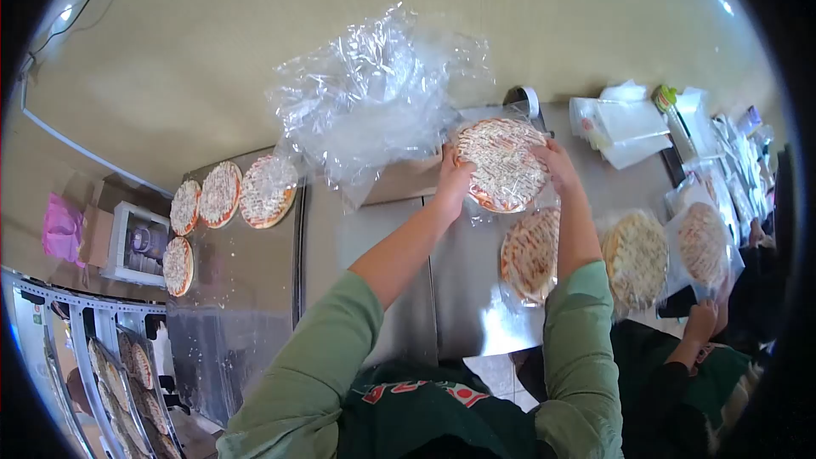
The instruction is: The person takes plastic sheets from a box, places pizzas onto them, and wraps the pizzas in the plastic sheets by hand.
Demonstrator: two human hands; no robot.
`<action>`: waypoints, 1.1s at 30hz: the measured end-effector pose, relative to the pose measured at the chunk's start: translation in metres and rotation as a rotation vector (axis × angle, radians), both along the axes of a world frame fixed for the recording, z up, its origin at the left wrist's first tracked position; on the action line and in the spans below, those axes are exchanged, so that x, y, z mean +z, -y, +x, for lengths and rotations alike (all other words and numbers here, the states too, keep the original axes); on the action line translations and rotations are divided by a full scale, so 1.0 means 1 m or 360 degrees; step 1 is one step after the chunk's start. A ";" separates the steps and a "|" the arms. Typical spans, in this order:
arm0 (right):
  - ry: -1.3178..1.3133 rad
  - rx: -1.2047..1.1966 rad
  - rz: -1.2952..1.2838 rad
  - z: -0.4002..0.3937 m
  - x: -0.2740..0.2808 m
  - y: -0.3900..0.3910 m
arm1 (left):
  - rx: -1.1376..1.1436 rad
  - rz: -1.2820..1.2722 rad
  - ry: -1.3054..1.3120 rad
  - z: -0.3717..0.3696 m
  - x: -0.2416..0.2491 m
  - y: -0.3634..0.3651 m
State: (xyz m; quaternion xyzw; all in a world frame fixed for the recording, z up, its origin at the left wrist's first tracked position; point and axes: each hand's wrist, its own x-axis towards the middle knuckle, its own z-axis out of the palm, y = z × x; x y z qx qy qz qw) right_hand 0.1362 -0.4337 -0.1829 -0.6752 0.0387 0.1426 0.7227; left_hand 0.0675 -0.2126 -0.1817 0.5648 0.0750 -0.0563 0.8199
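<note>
A round pizza (501, 161) with white shredded topping and a red edge is between my hands, with clear plastic around it. My left hand (456, 177) grips its left edge, and my right hand (557, 166) grips its right edge. Just below lies a bagged pizza (529, 257) with a browner top, partly behind my right forearm. To the left of my hands, a big heap of clear plastic bags (365, 102) rises from a cardboard box (399, 180).
Several unwrapped pizzas (221, 194) lie on the metal table at left. On the right are a yellowish bagged pizza (635, 259), a co-worker's hand (702, 320) by another bagged pizza (702, 242), and white bags (620, 123). A rack (102, 310) with pizzas stands lower left.
</note>
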 end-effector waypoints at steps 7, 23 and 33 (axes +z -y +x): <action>0.0579 -0.0146 -0.1685 0.018 -0.026 -0.048 | 0.0056 0.0732 -0.0032 0.010 0.004 -0.001; 0.1602 -0.1136 -0.0969 -0.050 0.101 -0.159 | 0.0323 0.1844 0.0448 0.003 0.103 -0.185; 0.0988 0.0353 -0.1919 -0.029 0.057 -0.288 | 0.0810 0.2036 0.0866 -0.109 0.203 -0.259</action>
